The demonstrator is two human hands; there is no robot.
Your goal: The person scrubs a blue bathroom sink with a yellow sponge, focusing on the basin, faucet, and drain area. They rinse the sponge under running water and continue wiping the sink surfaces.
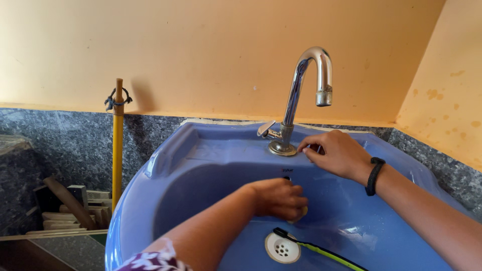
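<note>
Two hands are busy at a blue sink (pixel 150 200). One hand, the left hand (pixel 278 198), reaches down into the bowl. Its fingers curl in tight around a small yellowish thing (pixel 300 215) (maybe a sponge or soap, it is too hidden to tell). Only a little bit of that thing peeks out under the fingers. It presses against the inside wall of the sink, just above the drain (pixel 282 248).

Up on the back rim is the right hand (pixel 337 153). It rests flat on the rim, close beside the base of the tap (pixel 301 95). Its fingers are bent and close together, and the tips touch the rim. Something small and dark shows by the fingertips, but you cannot tell if the hand holds it. A black band (pixel 374 175) goes around that wrist.

The tap is shiny silver and curves over like a hook. Its little handle sticks out to the left side.

A toothbrush (pixel 321 251) lies in the bottom of the bowl. Its dark head sits right at the edge of the white drain, and its green and black handle runs off toward the lower right. The left hand is near it but not touching it.

Beside the sink, on the left, a yellow stick (pixel 117 150) stands up against the gray stone wall. Some wood pieces (pixel 65 211) lie low in the corner there.
</note>
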